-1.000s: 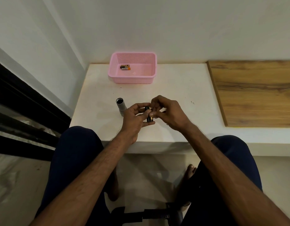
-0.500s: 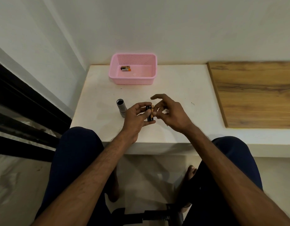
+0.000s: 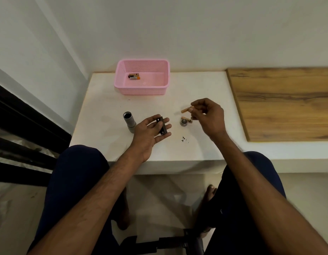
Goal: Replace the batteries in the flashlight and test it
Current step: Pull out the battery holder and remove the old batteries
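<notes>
Two hands over the table (image 3: 104,115), apart. Left hand (image 3: 150,131) is palm up; we see the black battery holder (image 3: 161,126) across its fingers, thumb pinning it. Right hand (image 3: 209,116) pinches a copper battery (image 3: 186,109) by one end in its fingertips, the rest sticking out left, off the table. Flashlight body (image 3: 129,120) sits just left of the left hand, open end showing. End cap (image 3: 183,123) and second battery (image 3: 187,119) touch, below the right fingertips. Pink basket (image 3: 122,85) at the back holds two more batteries (image 3: 134,76).
</notes>
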